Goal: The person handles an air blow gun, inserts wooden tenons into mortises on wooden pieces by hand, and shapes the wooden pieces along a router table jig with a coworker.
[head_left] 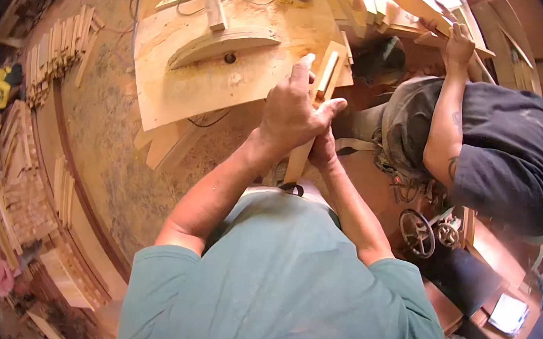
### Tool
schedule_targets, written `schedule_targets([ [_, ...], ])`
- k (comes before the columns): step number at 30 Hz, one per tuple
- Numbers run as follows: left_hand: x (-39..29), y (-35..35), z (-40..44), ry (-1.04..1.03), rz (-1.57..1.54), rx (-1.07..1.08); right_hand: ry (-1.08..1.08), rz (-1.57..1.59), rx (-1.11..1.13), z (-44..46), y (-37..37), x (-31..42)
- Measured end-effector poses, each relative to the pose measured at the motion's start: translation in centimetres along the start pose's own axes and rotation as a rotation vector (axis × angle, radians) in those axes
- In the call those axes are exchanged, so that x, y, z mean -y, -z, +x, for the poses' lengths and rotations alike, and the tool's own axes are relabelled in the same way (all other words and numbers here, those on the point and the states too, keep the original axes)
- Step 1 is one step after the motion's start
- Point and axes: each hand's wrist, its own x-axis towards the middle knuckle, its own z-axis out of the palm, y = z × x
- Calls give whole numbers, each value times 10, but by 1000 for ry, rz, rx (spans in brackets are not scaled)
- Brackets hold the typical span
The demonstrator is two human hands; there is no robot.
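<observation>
A long, narrow wooden piece (297, 159) with a slot-like recess near its far end stands out from my waist. My left hand (290, 114) lies across its middle, with the fingers along the left edge and the thumb over the right edge. Just below it, my right hand (322, 150) is closed at the right side of the same piece, its fingers partly hidden. A pale covering shows on one left fingertip. Beyond my left hand, a curved wooden piece (225, 47) rests on a plywood board (179, 90) with a small wooden block (215, 13) behind it.
At my right a co-worker in a dark shirt (514, 155) bends over, one hand (460, 45) on a board. A handwheel (417, 232) sits near my right elbow. Stacked wood strips (62, 49) line the left. Cables cross the plywood; other people are at far left.
</observation>
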Motion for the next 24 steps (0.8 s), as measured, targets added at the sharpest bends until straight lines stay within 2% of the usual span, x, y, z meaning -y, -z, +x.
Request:
schedule_targets([
  [2,-6,4,0,74,-33,102,39,22,-25,-3,-1,-2],
  [9,-14,6,-12,-86,-83,169,43,58,8,-13,19,-17],
  [11,-9,0,-11,-301,-15,51,103,-53,-7,-29,-30,10],
  [12,-7,-2,-12,-408,20,-8,80,-8,24,-29,-25,8],
  [14,-7,-2,-16,-256,-57,35,28,79,82,-28,-15,2],
  [16,-12,1,-18,-32,-180,116,33,112,22,-27,-18,-1],
  [21,-2,6,-2,217,-364,115,17,5,-210,-36,4,-17],
  [22,2,9,1,279,-415,120,11,102,55,-35,3,-13],
  [24,21,5,-2,242,-290,123,29,13,-77,-38,-5,-20],
])
